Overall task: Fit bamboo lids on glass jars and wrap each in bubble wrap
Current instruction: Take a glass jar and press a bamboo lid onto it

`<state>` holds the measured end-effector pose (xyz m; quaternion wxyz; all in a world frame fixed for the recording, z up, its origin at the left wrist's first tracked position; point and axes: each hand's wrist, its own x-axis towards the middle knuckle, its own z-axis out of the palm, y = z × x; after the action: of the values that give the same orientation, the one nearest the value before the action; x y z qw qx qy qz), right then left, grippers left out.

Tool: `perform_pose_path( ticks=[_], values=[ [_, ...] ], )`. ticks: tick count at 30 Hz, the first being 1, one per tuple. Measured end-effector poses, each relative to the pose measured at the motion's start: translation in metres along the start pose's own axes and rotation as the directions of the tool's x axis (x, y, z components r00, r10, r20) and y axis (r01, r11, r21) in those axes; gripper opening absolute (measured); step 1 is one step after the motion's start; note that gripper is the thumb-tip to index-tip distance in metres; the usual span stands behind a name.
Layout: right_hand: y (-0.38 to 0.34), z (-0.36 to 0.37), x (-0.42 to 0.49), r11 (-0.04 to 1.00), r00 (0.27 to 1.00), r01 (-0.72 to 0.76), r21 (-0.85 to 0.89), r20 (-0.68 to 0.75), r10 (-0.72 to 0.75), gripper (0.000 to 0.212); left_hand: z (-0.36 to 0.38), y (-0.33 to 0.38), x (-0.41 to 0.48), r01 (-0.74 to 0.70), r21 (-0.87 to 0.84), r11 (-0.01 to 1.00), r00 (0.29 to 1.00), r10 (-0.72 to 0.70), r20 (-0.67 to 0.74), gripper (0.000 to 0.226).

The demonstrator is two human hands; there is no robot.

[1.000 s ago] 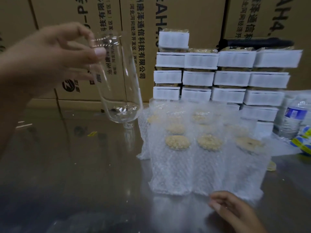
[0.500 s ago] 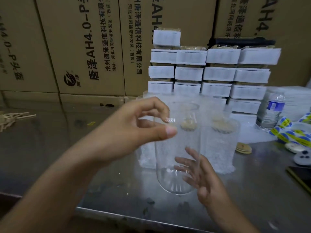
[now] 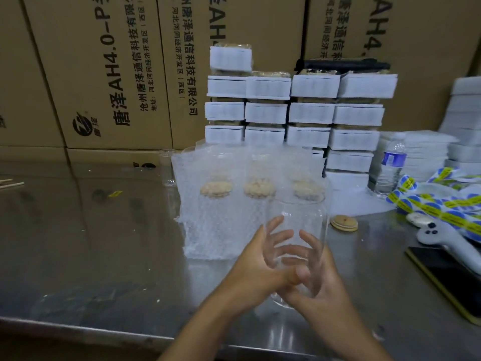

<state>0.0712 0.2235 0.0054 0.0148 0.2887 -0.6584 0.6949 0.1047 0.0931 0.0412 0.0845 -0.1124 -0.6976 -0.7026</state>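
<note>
Down came the left hand (image 3: 253, 267) from the rim, and both it and the right hand (image 3: 322, 290) gripped the glass jar (image 3: 296, 220), fingers (image 3: 270, 227) curled round its lower half. Jar stood upright over the counter (image 3: 104, 256), just in front of the wrapped jars (image 3: 221, 212), a lid (image 3: 344, 223) lying nearby.

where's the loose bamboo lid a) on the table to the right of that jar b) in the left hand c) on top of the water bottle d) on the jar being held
a: the bamboo lid lies flat on the metal table, right of the lidless glass jar gripped by the left hand and right hand.
</note>
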Motion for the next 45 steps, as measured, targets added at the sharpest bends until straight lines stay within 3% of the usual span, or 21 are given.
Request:
perform_pose_path(
  ticks=[5, 8, 14, 22, 27, 30, 36, 40, 45],
  values=[
    [0.011, -0.024, -0.001, 0.998, 0.993, -0.040, -0.053, 0.108, 0.045, 0.089, 0.013, -0.033, 0.009, -0.026, -0.027, 0.999, 0.996, 0.023, -0.083, 0.085],
    [0.005, -0.053, 0.001, 0.960, 0.970, -0.016, -0.279, 0.228, 0.082, 0.087, 0.008, -0.046, 0.008, -0.031, 0.045, 0.999, 0.990, 0.037, -0.135, 0.082],
    [0.015, -0.108, 0.039, 0.930, 0.994, -0.043, -0.365, -0.108, 0.004, 0.022, 0.003, -0.063, 0.009, -0.029, 0.082, 0.996, 0.947, 0.054, -0.317, 0.083],
    [0.059, -0.152, 0.120, 0.805, 0.935, -0.257, -0.535, -0.348, 0.067, 0.011, 0.008, -0.073, 0.011, -0.027, 0.038, 0.999, 0.931, 0.039, -0.364, 0.087],
    [0.097, -0.164, 0.156, 0.550, 0.917, -0.383, -0.742, -0.378, 0.128, 0.055, 0.007, -0.075, 0.013, -0.020, -0.007, 1.000, 0.924, 0.016, -0.382, 0.091],
    [0.109, -0.159, 0.170, 0.512, 0.890, -0.450, -0.731, -0.414, 0.192, 0.075, 0.006, -0.075, 0.015, -0.027, -0.026, 0.999, 0.912, 0.014, -0.409, 0.091],
    [0.120, -0.147, 0.179, 0.433, 0.843, -0.535, -0.725, -0.489, 0.222, 0.064, 0.006, -0.077, 0.017, -0.031, -0.013, 0.999, 0.908, 0.023, -0.418, 0.092],
    [0.112, -0.143, 0.176, 0.472, 0.838, -0.531, -0.704, -0.520, 0.167, 0.052, 0.008, -0.077, 0.018, -0.037, -0.003, 0.999, 0.912, 0.032, -0.409, 0.094],
    [0.102, -0.136, 0.165, 0.228, 0.710, -0.702, -0.675, -0.686, 0.157, 0.058, 0.010, -0.078, 0.015, -0.031, -0.014, 0.999, 0.909, 0.022, -0.415, 0.093]
  ],
)
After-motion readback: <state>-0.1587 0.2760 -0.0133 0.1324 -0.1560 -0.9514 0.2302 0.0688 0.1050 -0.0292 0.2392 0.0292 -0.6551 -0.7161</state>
